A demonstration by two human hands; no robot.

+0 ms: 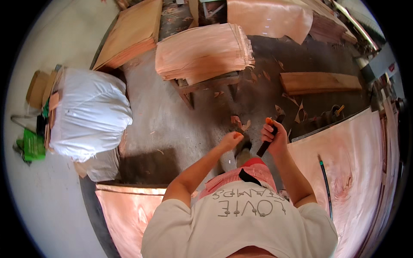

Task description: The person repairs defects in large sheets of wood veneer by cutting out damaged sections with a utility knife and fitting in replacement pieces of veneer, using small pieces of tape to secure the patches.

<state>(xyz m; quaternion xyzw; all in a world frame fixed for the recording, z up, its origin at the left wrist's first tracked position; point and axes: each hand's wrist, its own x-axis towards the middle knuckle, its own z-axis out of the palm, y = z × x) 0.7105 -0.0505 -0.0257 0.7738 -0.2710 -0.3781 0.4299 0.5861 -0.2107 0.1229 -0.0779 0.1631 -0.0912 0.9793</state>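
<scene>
A concrete floor (146, 103) takes up most of the middle of the frame. A broad pale wood sheet (309, 167) fills the lower right, and another wood sheet (129, 208) lies at the lower left. Tall piles come next: a sheet stack (129, 34) at the upper left, and at the upper centre a ragged-edged veneer pile (202, 51) resting on a low wooden desk (211, 84). A white-covered bundle (90, 112) bulges at the left, and a plank (320, 82) lies at the upper right.

Smaller are the hands, apart from each other just right of centre, above the floor. The right hand (277, 136) is curled around a dark strip (264, 148), slanted, with an orange piece (269, 121) at its fingertips. The left hand (230, 141) has its fingers pinched on a smaller orange bit (238, 135).

As for progress, both hands have taken hold, and the orange material shows at two spots, so the handling looks under way rather than finished. Whether the two spots are joined cannot be told. The dark strip and both orange portions have yet to be put down.
</scene>
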